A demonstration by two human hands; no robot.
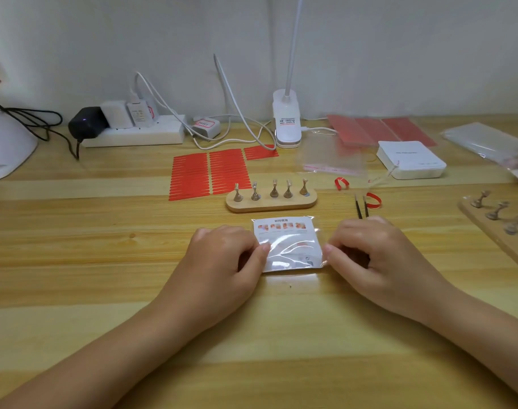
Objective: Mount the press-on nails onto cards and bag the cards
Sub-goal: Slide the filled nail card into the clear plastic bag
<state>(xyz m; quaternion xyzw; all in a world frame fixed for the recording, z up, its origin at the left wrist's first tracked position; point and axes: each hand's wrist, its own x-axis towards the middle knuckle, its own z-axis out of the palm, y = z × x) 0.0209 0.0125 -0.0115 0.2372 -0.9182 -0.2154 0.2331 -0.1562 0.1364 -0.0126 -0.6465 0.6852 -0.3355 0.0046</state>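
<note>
My left hand (222, 255) and right hand (367, 252), fingers curled, pinch opposite edges of the bagged card (290, 246) flat on the bench (104, 261), near the nail stand (271, 200).

The surface (74, 231) under my forearms is pale wood with long visible grain and a soft satin sheen. Between my hands (222, 255) lies a white printed paper card (287, 228) inside a clear plastic bag (293, 249), glossy and crinkled, catching bright glare. Beyond it, the oval nail stand (271, 203) is smooth light wood carrying shiny gold-toned metal holders (274, 190). The red strips (210, 172) look matt and flat. The tweezers (361, 206) are dark metal. The card stack (411, 159) is matt white paper. The lamp clip (286, 122) and power strip (133, 137) are smooth white plastic. The loose empty bag (330, 157) is thin, transparent film.
</note>
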